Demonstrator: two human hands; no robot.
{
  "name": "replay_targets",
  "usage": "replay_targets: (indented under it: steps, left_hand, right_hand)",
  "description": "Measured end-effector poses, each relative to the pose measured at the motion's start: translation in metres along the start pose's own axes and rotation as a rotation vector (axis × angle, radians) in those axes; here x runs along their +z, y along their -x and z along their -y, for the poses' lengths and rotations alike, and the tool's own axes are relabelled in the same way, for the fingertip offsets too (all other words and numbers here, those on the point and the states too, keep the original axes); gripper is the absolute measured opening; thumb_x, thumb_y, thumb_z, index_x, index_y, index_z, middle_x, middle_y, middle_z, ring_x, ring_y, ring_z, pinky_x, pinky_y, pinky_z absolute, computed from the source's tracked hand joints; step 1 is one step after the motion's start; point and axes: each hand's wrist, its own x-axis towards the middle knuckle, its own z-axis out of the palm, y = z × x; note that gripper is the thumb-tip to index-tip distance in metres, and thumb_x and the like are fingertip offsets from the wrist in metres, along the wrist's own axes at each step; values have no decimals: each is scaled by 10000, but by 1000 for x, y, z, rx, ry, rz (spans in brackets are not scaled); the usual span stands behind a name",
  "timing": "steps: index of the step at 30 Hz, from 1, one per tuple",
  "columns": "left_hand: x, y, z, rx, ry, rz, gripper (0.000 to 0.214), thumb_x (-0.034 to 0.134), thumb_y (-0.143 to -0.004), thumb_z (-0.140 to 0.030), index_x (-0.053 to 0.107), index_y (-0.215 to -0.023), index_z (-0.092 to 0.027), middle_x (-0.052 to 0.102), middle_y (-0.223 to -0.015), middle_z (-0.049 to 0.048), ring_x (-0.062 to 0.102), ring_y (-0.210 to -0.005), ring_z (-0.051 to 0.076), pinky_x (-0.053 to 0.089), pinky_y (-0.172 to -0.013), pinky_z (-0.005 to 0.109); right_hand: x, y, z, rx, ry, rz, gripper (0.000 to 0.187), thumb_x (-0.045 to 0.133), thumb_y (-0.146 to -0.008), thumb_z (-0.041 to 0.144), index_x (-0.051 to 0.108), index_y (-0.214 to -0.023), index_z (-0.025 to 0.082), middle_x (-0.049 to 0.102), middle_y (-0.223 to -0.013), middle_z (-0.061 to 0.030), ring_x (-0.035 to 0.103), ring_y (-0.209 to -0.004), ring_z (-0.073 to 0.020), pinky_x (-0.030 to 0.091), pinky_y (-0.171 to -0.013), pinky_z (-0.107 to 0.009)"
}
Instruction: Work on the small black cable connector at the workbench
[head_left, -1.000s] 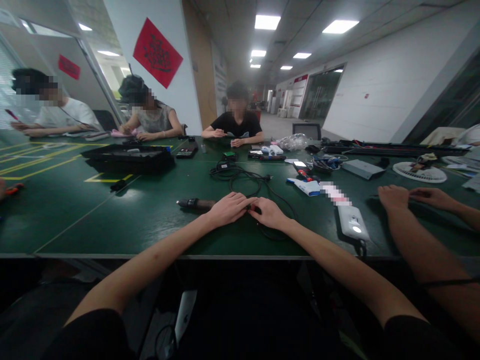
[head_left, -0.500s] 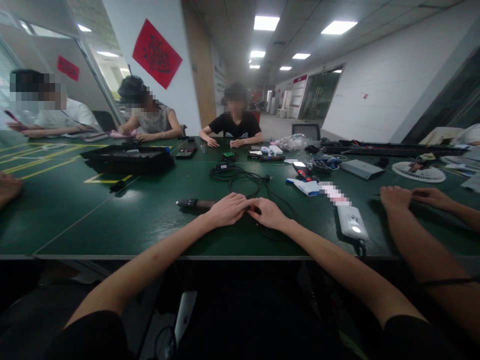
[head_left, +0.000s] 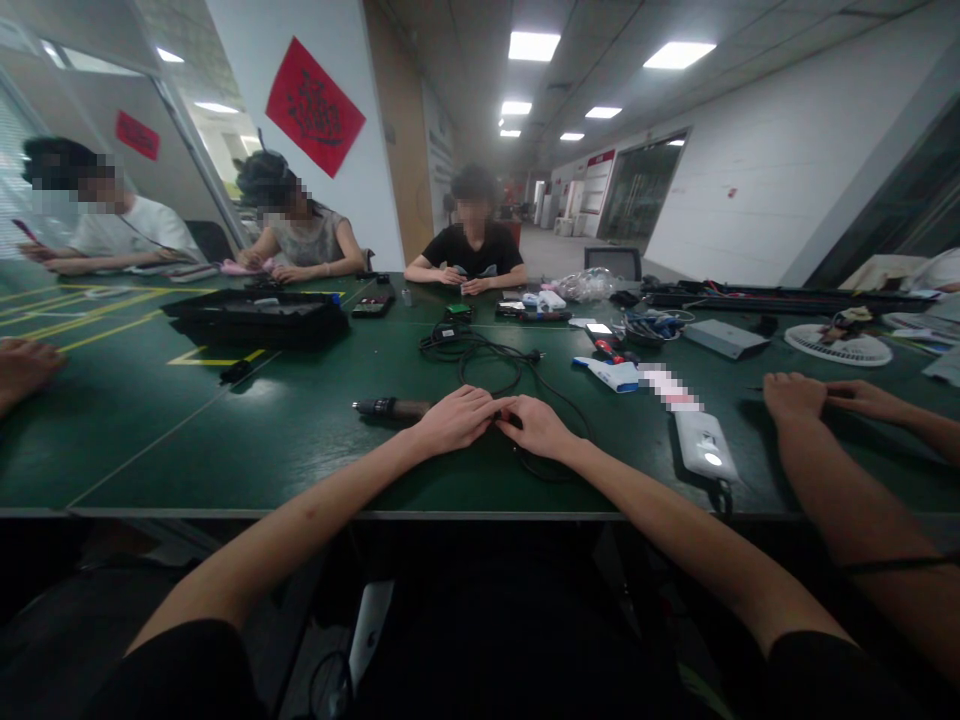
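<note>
My left hand [head_left: 455, 420] rests palm-down on the green table [head_left: 285, 430], lying over the handle end of a dark rod-shaped tool [head_left: 390, 408] whose tip points left. My right hand [head_left: 540, 426] lies flat beside it, fingertips touching the left hand's fingers, on top of a black cable [head_left: 495, 365] that coils away toward the table's middle. The fingers of both hands are stretched out and close around nothing that I can see.
A neighbour's two hands [head_left: 795, 395] rest on the table at right, near a white device [head_left: 703, 445] with a lit spot. A black tray [head_left: 259, 315] stands at left. Another person's hand [head_left: 22, 365] is at the far left. Three people sit across the table.
My hands have stayed still. The hand at the far left edge has come further into view, and the person opposite has drawn their hands together.
</note>
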Motion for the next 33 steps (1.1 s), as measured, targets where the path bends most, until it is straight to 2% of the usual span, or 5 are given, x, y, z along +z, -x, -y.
replay_targets:
  steps: [8,16,23,29,33]
  left_hand:
    - [8,-1,1,-29,-65,-10,601,483,-1051,-264,303,-1623,-211,662,-1150,91,602,-1116,246,434,-1015,394]
    - [-4,1,-1,14,9,-3,728,535,-980,-209,254,-1651,-221,646,-1279,107,575,-1231,251,437,-1077,402]
    - [0,-1,-1,-19,-8,1,605,446,-1045,-249,293,-1629,-203,656,-1184,101,592,-1150,253,444,-1036,404]
    - [-1,0,-1,3,17,-14,641,480,-1019,-229,287,-1630,-207,639,-1262,111,573,-1220,253,427,-1076,400]
    - [-1,0,0,-3,6,-5,604,453,-1034,-222,307,-1619,-212,652,-1220,107,588,-1182,250,442,-1044,396]
  right_hand:
    - [1,0,0,10,11,0,118,713,-952,231,661,-856,184,698,-917,-48,617,-849,-186,448,-810,-308]
    - [1,0,1,16,15,0,137,712,-960,260,669,-857,181,694,-912,-55,613,-852,-191,454,-810,-314]
    - [-1,0,0,-4,3,9,105,710,-954,234,668,-869,187,692,-923,-54,613,-869,-193,458,-823,-310]
    - [0,0,0,8,9,5,130,702,-958,247,657,-851,188,695,-911,-54,617,-859,-197,453,-815,-317]
    - [0,0,-1,-8,4,-6,117,693,-958,231,654,-856,190,700,-931,-55,623,-880,-200,457,-837,-321]
